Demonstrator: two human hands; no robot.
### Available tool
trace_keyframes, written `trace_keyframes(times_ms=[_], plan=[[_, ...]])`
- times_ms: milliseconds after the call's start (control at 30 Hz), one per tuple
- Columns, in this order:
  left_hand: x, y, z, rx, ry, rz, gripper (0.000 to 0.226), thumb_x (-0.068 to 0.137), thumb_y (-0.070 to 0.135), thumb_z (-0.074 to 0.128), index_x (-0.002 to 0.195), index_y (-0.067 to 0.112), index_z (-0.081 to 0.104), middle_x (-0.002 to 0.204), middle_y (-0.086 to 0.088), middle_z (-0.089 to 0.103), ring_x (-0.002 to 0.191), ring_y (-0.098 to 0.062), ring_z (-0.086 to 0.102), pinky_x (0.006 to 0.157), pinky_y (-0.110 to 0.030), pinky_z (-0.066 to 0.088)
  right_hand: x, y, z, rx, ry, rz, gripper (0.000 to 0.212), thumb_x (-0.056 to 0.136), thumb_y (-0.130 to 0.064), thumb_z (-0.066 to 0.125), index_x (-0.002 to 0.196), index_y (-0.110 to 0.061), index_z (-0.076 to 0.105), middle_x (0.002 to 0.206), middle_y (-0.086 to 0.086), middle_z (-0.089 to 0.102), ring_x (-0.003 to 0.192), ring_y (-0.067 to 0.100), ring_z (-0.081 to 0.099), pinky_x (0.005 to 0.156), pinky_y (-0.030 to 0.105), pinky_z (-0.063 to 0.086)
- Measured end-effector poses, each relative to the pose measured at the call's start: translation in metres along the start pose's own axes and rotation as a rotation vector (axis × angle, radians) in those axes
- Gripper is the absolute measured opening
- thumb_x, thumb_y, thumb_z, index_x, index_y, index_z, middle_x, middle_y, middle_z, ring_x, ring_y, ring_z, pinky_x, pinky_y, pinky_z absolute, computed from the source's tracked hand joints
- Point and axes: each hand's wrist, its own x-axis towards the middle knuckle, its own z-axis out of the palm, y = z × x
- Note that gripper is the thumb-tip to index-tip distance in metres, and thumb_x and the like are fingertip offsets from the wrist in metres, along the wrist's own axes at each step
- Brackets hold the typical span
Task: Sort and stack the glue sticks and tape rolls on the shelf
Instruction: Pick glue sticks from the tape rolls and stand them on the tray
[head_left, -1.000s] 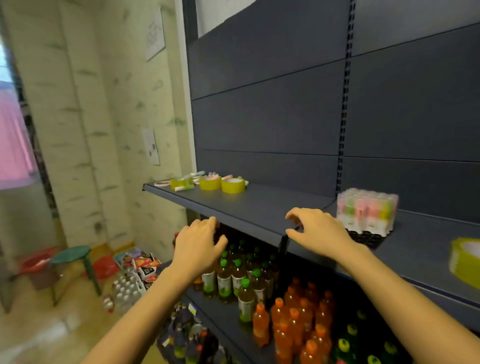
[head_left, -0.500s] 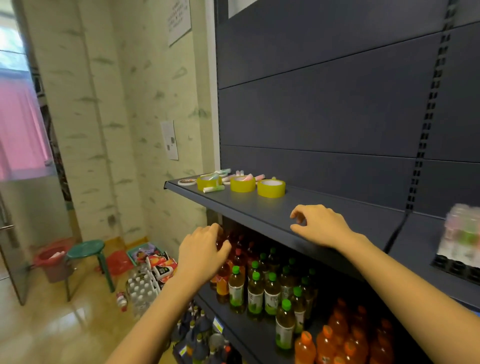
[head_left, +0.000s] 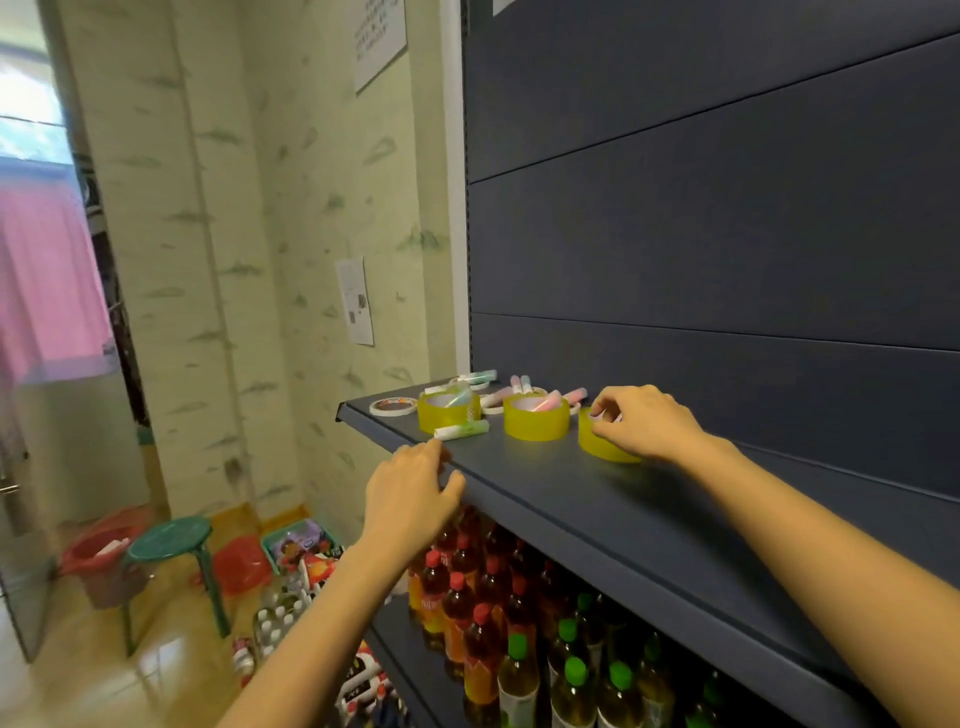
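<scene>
At the left end of the dark shelf (head_left: 571, 499) stand three yellow tape rolls. My right hand (head_left: 641, 422) lies over the rightmost yellow tape roll (head_left: 605, 449), its fingertips curled onto the top rim. The middle roll (head_left: 535, 426) and the left roll (head_left: 441, 418) each have a glue stick poking out of the core. A green-capped glue stick (head_left: 462, 430) lies in front of the left roll. Pink glue sticks (head_left: 521, 384) lie behind the rolls. A thin white tape roll (head_left: 393, 405) lies flat at the shelf's corner. My left hand (head_left: 410, 491) hovers at the shelf's front edge, loosely curled and holding nothing.
The shelf below carries several drink bottles (head_left: 467, 597) with red and green caps. On the floor to the left are a green stool (head_left: 171, 540), a red bucket (head_left: 98, 553), a red basin (head_left: 239, 564) and loose packets. The shelf's back panel (head_left: 727, 260) rises behind the rolls.
The view has swung left along the shelf toward the yellow rolls. My right hand has reached forward onto the rightmost roll. My left hand has risen to the shelf's front edge.
</scene>
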Motion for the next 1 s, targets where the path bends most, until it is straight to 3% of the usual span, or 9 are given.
trace_keyframes(times_ms=[233, 500, 633, 767, 867, 1000], plan=[[0.056, -0.021, 0.035, 0.058, -0.049, 0.073, 0.029, 0.093, 0.019, 0.044, 0.12, 0.016, 0.052, 0.124, -0.002, 0.057, 0.115, -0.021, 0.048, 0.088, -0.033, 0.041, 0.054, -0.002, 0.026, -0.051, -0.029, 0.045, 0.026, 0.089, -0.033, 0.052, 0.114, -0.03, 0.059, 0.118, 0.001, 0.062, 0.108, 0.027, 0.056, 0.079, 0.033, 0.042], [0.127, -0.037, 0.086, 0.238, -0.149, 0.247, 0.036, 0.096, 0.02, 0.039, 0.131, 0.011, 0.044, 0.132, -0.007, 0.052, 0.124, -0.026, 0.044, 0.095, -0.034, 0.038, 0.099, -0.004, 0.046, -0.047, -0.013, 0.142, 0.026, 0.091, -0.028, 0.051, 0.115, -0.026, 0.059, 0.118, 0.002, 0.061, 0.107, 0.025, 0.057, 0.084, 0.037, 0.047], [0.151, -0.044, 0.104, 0.242, -0.217, 0.369, 0.033, 0.096, 0.03, 0.04, 0.121, 0.011, 0.051, 0.136, -0.01, 0.048, 0.123, -0.027, 0.044, 0.095, -0.036, 0.037, 0.122, -0.009, 0.062, -0.025, 0.007, 0.215, 0.024, 0.092, -0.024, 0.051, 0.114, -0.023, 0.061, 0.12, 0.004, 0.062, 0.109, 0.026, 0.057, 0.087, 0.037, 0.047], [0.16, -0.048, 0.115, 0.248, -0.228, 0.439, 0.029, 0.098, 0.023, 0.038, 0.115, 0.009, 0.056, 0.133, -0.013, 0.05, 0.122, -0.028, 0.044, 0.091, -0.036, 0.038, 0.142, -0.015, 0.081, -0.057, 0.027, 0.282, 0.029, 0.093, -0.026, 0.052, 0.119, -0.018, 0.059, 0.125, 0.007, 0.059, 0.113, 0.027, 0.055, 0.091, 0.036, 0.045], [0.163, -0.058, 0.113, 0.108, -0.227, 0.437, 0.028, 0.099, 0.027, 0.038, 0.114, 0.009, 0.052, 0.131, -0.012, 0.05, 0.118, -0.027, 0.048, 0.086, -0.036, 0.041, 0.154, -0.019, 0.091, -0.093, 0.009, 0.308, 0.035, 0.096, -0.027, 0.049, 0.128, -0.014, 0.053, 0.132, 0.009, 0.053, 0.119, 0.027, 0.051, 0.096, 0.037, 0.042], [0.168, -0.078, 0.102, -0.298, -0.229, 0.394, 0.023, 0.096, 0.035, 0.045, 0.099, 0.012, 0.048, 0.104, -0.004, 0.058, 0.1, -0.024, 0.056, 0.075, -0.034, 0.042, 0.161, -0.017, 0.091, -0.149, -0.112, 0.273, 0.042, 0.097, -0.023, 0.048, 0.138, -0.02, 0.044, 0.143, 0.004, 0.042, 0.129, 0.026, 0.043, 0.107, 0.04, 0.037]])
